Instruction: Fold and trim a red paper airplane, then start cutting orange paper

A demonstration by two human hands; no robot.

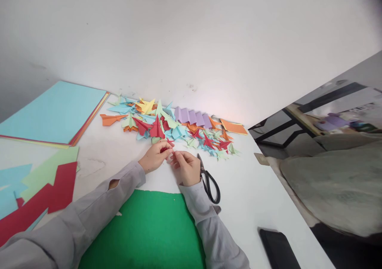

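Observation:
My left hand (155, 156) and my right hand (189, 168) meet above the white table, fingertips almost touching. Both are closed in a pinch on a small piece of red paper (167, 149), mostly hidden by the fingers. Just beyond them spreads a heap of small folded paper shapes, among them a red paper plane (156, 128), an orange one (112, 119) and a yellow one (147, 106). A purple pleated paper strip (193, 117) lies at the back of the heap. Black-handled scissors (212, 185) rest beside my right wrist.
A stack of coloured sheets (56, 114), light blue on top, lies at the back left. Red offcuts (64, 187) and green offcuts (53, 169) are nearer. A green sheet (149, 233) lies under my forearms. A black phone-like object (279, 248) is at front right; a wall (179, 42) stands behind.

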